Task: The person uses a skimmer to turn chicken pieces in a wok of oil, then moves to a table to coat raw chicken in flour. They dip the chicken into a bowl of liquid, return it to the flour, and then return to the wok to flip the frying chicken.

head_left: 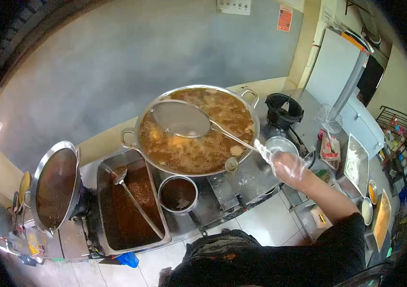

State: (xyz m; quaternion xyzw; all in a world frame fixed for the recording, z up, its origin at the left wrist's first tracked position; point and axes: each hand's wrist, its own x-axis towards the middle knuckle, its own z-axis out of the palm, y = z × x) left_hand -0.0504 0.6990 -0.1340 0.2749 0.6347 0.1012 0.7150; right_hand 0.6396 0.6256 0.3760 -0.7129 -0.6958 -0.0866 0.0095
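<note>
My right hand point(287, 165), in a clear plastic glove, is closed around the handle of a round mesh skimmer point(179, 117). The skimmer's wide head lies over the left part of a large two-handled pan point(256, 129) of bubbling brown oil. Pale golden pieces point(177, 142) show in the oil just below the mesh. Near the pan's front rim floats a small round piece point(236, 150). Right behind my gloved hand stands a clear bowl point(282, 145), partly covered by it. My left hand is out of view.
Left of the pan, a deep rectangular tray point(167, 234) of dark red-brown sauce holds a ladle point(136, 203). A pot of dark liquid point(178, 193) stands beside it. Farther left is a second wide pan point(60, 186). A black burner point(284, 110), a wire whisk point(330, 118) and a tray of white powder point(355, 162) are at right.
</note>
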